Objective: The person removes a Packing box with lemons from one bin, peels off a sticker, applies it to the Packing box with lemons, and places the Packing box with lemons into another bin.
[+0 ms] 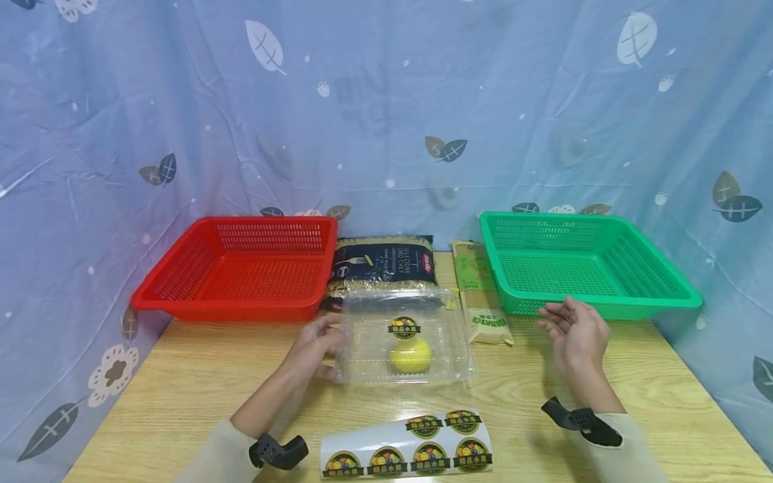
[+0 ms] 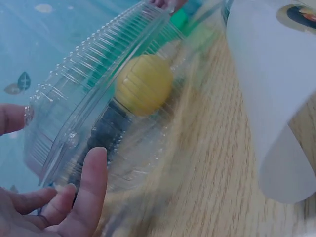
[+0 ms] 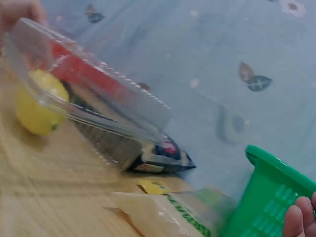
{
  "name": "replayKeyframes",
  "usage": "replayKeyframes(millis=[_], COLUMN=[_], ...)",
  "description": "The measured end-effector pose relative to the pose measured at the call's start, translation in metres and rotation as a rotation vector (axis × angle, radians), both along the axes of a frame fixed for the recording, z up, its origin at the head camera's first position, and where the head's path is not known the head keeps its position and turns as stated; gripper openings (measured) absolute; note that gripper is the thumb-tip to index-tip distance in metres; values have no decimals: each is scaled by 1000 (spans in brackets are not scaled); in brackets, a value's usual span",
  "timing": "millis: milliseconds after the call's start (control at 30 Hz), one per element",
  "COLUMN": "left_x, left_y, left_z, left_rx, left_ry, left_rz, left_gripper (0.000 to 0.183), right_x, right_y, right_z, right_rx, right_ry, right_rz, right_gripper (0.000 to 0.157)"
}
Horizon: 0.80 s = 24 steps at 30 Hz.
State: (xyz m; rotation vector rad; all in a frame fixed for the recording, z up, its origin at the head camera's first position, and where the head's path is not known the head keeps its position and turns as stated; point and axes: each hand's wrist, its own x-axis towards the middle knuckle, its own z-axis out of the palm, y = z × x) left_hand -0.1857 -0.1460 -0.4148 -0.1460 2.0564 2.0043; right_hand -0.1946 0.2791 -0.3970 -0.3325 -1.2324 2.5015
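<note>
A clear plastic clamshell box [image 1: 368,335], its lid down, holds a yellow lemon [image 1: 410,359]. On the lid is a round black and gold fruit sticker [image 1: 404,327]. My left hand [image 1: 314,345] is at the box's left end, its fingers spread and their tips right at the plastic. In the left wrist view the thumb [image 2: 91,180] stands straight in front of the box's side. My right hand [image 1: 580,332] hovers over the table before the green basket [image 1: 592,305], fingers loosely bent with nothing between them.
A curled sheet of round stickers [image 1: 386,439] lies at the front. Behind the box is a bag of penne [image 1: 383,261]; to its right lies a pack of noodles [image 1: 483,295]. A red basket [image 1: 235,310] stands at the back left, before a blue curtain [image 1: 386,134].
</note>
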Motion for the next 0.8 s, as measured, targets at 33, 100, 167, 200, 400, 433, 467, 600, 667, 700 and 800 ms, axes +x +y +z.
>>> replayKeyframes(millis=[33,100,167,200,400,433,467,600,667,700,800], left_x=[0,-1,-2,-2,-2,-2,-1,-2,-3,-3,-3], left_y=[0,0,1,0,-1,-1,-2,-2,-1,-1,0], left_z=[0,1,2,1,1,1,0,-1,-1,-1,1], left_rx=[4,11,12,11,20,23,28,41,44,46,56], left_ry=[4,3,5,5,1,2,1,15,24,28,32], left_rz=[-4,-5,-8,-9,-21,-24,-26,-33,-33,-33,-42], left_gripper=[57,58,58,58,58,58,59,61,62,62,63], right_x=[0,-1,-2,-3,-6,-6,-6,-6,-6,-7,-7], right_y=[3,9,14,17,39,42,46,56,60,62,66], right_z=[0,0,0,-1,-2,-2,-3,-6,-7,-7,-6], right_rx=[-28,-73,-97,-109,-184,-203,-222,-318,-336,-343,-348], right_ry=[4,3,-9,-15,-50,-49,-45,-24,-17,-13,2], right_rz=[-12,-39,-68,-83,-121,-117,-110,-97,-91,-90,-77], right_gripper=[16,16,18,19,26,26,26,21,19,18,17])
